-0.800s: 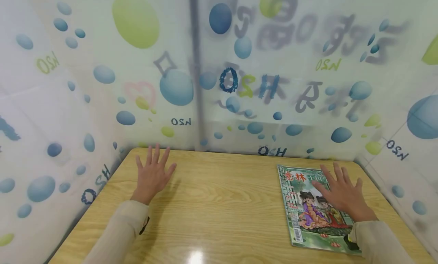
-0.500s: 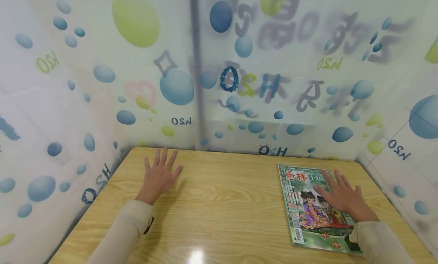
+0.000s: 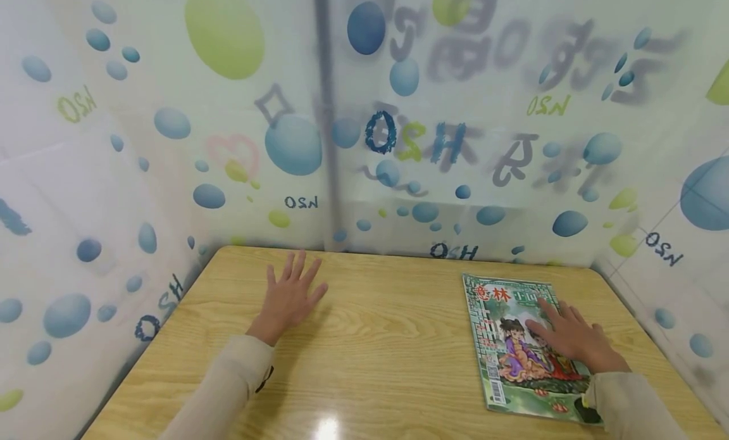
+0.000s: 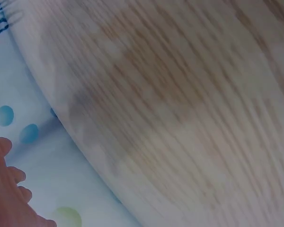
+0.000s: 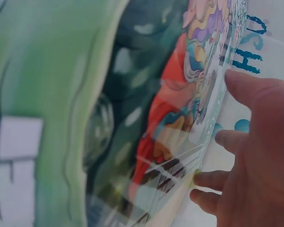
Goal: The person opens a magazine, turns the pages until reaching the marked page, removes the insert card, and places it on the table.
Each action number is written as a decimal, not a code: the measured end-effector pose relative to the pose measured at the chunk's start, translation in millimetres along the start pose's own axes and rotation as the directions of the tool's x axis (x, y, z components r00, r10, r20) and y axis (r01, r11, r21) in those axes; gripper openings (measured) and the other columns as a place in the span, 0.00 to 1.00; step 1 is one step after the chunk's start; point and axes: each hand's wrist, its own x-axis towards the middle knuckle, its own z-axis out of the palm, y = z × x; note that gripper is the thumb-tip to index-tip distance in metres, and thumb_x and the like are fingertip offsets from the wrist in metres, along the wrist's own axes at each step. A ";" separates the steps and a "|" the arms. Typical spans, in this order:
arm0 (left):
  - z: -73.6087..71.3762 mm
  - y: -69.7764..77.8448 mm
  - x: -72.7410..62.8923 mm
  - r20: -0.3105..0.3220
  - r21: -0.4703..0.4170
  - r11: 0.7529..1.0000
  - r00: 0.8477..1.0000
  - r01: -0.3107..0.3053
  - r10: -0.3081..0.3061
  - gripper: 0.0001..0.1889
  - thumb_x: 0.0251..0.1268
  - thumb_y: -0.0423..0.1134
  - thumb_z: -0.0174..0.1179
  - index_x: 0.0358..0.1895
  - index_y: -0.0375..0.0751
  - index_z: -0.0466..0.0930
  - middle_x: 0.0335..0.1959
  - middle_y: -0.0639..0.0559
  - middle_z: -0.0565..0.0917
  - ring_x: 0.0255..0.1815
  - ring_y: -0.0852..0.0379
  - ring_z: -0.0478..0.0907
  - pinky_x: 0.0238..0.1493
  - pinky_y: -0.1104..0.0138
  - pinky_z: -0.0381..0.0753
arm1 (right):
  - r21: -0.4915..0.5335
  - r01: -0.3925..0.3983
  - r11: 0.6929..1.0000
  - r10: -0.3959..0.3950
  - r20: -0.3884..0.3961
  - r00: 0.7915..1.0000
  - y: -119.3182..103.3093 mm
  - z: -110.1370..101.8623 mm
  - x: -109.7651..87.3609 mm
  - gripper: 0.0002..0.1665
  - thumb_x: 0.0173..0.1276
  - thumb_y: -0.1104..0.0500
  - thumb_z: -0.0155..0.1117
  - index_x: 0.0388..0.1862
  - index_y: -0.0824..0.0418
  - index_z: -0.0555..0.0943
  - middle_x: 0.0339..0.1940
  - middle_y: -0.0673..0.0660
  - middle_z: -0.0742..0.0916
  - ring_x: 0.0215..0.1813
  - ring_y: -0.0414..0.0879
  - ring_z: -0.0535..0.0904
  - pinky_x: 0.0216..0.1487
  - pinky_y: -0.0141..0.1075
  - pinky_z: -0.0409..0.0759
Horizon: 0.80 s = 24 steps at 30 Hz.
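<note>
A magazine [image 3: 535, 389] with a green illustrated cover and red title characters lies on the right part of the wooden table [image 3: 387, 339]. Over its right side my right hand [image 3: 581, 342] is spread with the fingers fairly straight; whether it touches the cover I cannot tell. In the right wrist view the cover [image 5: 146, 94] fills the left and middle, and the right hand [image 5: 255, 156] shows at the right edge. To the left, my left hand [image 3: 287, 304] hovers above the bare wood, fingers spread, holding nothing. The left wrist view catches only part of the left hand [image 4: 9, 189].
A pale curtain [image 3: 364, 193] printed with blue and green ovals and mirrored letters stands along the table's back and both sides. A bright light reflection [image 3: 327, 427] shows on the wood at the front. Dark bands are on both wrists, partly under the sleeves.
My left hand has moved to the right, farther from the table's left edge. The right hand has lowered slightly over the magazine, which stays in place.
</note>
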 end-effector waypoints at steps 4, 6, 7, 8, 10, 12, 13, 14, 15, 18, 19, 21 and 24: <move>3.0 7.6 -0.1 -0.003 -0.001 1.000 1.000 -0.020 0.020 0.33 0.77 0.59 0.42 0.78 0.48 0.58 0.80 0.38 0.51 0.80 0.37 0.43 0.67 0.28 0.42 | -0.013 -0.019 1.000 0.019 0.031 0.999 2.7 1.6 1.0 0.55 0.72 0.27 0.42 0.76 0.70 0.55 0.69 0.86 0.58 0.68 0.84 0.52 0.55 0.81 0.53; 3.8 11.0 0.4 0.005 -0.002 1.000 1.000 -0.028 0.028 0.33 0.78 0.59 0.42 0.78 0.48 0.58 0.80 0.38 0.51 0.80 0.37 0.42 0.67 0.28 0.42 | -0.018 -0.026 0.999 0.027 0.037 0.999 3.9 2.0 1.4 0.55 0.71 0.26 0.42 0.75 0.71 0.56 0.68 0.86 0.60 0.68 0.84 0.53 0.54 0.81 0.54; 3.8 13.1 0.7 0.006 -0.003 1.000 1.000 -0.031 0.031 0.33 0.78 0.59 0.42 0.78 0.48 0.58 0.80 0.38 0.50 0.80 0.37 0.42 0.68 0.29 0.43 | -0.016 -0.028 0.999 0.029 0.038 0.999 4.6 2.2 1.6 0.55 0.71 0.26 0.43 0.75 0.72 0.57 0.68 0.86 0.60 0.68 0.84 0.53 0.54 0.81 0.54; 3.8 14.8 1.2 0.010 -0.004 0.999 0.999 -0.034 0.034 0.33 0.78 0.59 0.42 0.78 0.48 0.57 0.80 0.38 0.50 0.80 0.37 0.42 0.68 0.29 0.43 | -0.011 -0.029 1.000 0.030 0.043 0.999 5.0 2.1 1.7 0.56 0.71 0.26 0.42 0.75 0.72 0.57 0.68 0.87 0.60 0.68 0.84 0.53 0.53 0.81 0.54; 6.2 17.3 2.6 0.008 -0.008 0.999 0.999 -0.042 0.042 0.32 0.78 0.59 0.42 0.78 0.48 0.57 0.80 0.39 0.50 0.80 0.37 0.42 0.68 0.29 0.42 | -0.004 -0.027 1.000 0.028 0.048 0.998 6.4 2.6 1.5 0.56 0.71 0.26 0.42 0.75 0.73 0.56 0.68 0.87 0.60 0.67 0.84 0.53 0.52 0.82 0.54; 8.3 20.2 3.6 0.001 -0.007 0.999 0.999 -0.053 0.053 0.32 0.78 0.58 0.42 0.78 0.48 0.58 0.80 0.38 0.50 0.80 0.37 0.43 0.67 0.28 0.42 | 0.002 -0.029 1.000 0.029 0.050 0.998 7.2 2.9 0.8 0.56 0.72 0.26 0.42 0.75 0.73 0.56 0.67 0.88 0.60 0.67 0.85 0.53 0.52 0.82 0.54; 9.0 22.0 3.9 0.000 -0.007 0.998 0.998 -0.057 0.057 0.32 0.78 0.58 0.43 0.78 0.48 0.59 0.80 0.38 0.51 0.80 0.37 0.44 0.67 0.28 0.43 | 0.005 -0.029 1.000 0.028 0.054 0.998 7.5 3.0 0.6 0.56 0.72 0.26 0.42 0.75 0.73 0.56 0.67 0.88 0.59 0.67 0.85 0.52 0.52 0.82 0.53; 10.0 23.5 4.2 -0.001 -0.006 0.998 0.998 -0.061 0.061 0.32 0.77 0.59 0.43 0.78 0.48 0.59 0.80 0.38 0.52 0.80 0.37 0.44 0.67 0.28 0.43 | 0.008 -0.030 1.000 0.030 0.059 0.998 7.7 3.2 0.3 0.56 0.72 0.26 0.42 0.75 0.73 0.56 0.68 0.88 0.59 0.67 0.85 0.52 0.52 0.82 0.53; 10.9 25.3 4.6 -0.008 -0.008 0.998 0.998 -0.068 0.068 0.32 0.77 0.59 0.43 0.77 0.48 0.60 0.79 0.38 0.53 0.80 0.37 0.45 0.67 0.28 0.44 | 0.011 -0.031 0.999 0.030 0.060 0.998 8.2 3.7 0.1 0.56 0.72 0.26 0.42 0.75 0.73 0.56 0.68 0.88 0.59 0.67 0.85 0.52 0.53 0.82 0.52; 9.9 32.4 5.0 0.000 -0.007 0.997 0.997 -0.081 0.081 0.32 0.77 0.59 0.43 0.77 0.48 0.60 0.79 0.38 0.53 0.80 0.37 0.44 0.67 0.28 0.45 | 0.016 -0.035 0.999 0.034 0.059 0.998 8.2 4.0 0.0 0.57 0.71 0.26 0.41 0.75 0.73 0.56 0.68 0.87 0.60 0.68 0.84 0.52 0.54 0.82 0.51; 10.6 34.3 5.3 -0.001 -0.012 0.996 0.996 -0.085 0.085 0.32 0.77 0.59 0.43 0.77 0.48 0.60 0.79 0.38 0.53 0.80 0.37 0.44 0.67 0.28 0.45 | 0.017 -0.035 0.999 0.034 0.058 0.998 7.8 4.1 -0.1 0.57 0.71 0.26 0.41 0.75 0.72 0.56 0.68 0.87 0.60 0.68 0.84 0.52 0.54 0.82 0.50; 11.8 38.3 5.7 -0.007 -0.020 0.995 0.995 -0.099 0.099 0.32 0.77 0.58 0.44 0.77 0.47 0.61 0.79 0.37 0.54 0.79 0.36 0.46 0.66 0.28 0.45 | 0.009 -0.028 1.000 0.028 0.047 0.999 6.1 5.0 -0.2 0.57 0.71 0.25 0.41 0.75 0.72 0.57 0.68 0.86 0.61 0.68 0.84 0.52 0.54 0.82 0.51; 13.0 44.7 5.9 -0.011 -0.037 0.992 0.993 -0.118 0.117 0.31 0.77 0.56 0.46 0.76 0.46 0.62 0.78 0.36 0.56 0.79 0.35 0.48 0.66 0.28 0.46 | -0.010 -0.021 1.000 0.021 0.028 0.999 1.4 5.6 -0.4 0.57 0.70 0.25 0.42 0.75 0.71 0.58 0.69 0.84 0.63 0.69 0.83 0.53 0.54 0.82 0.51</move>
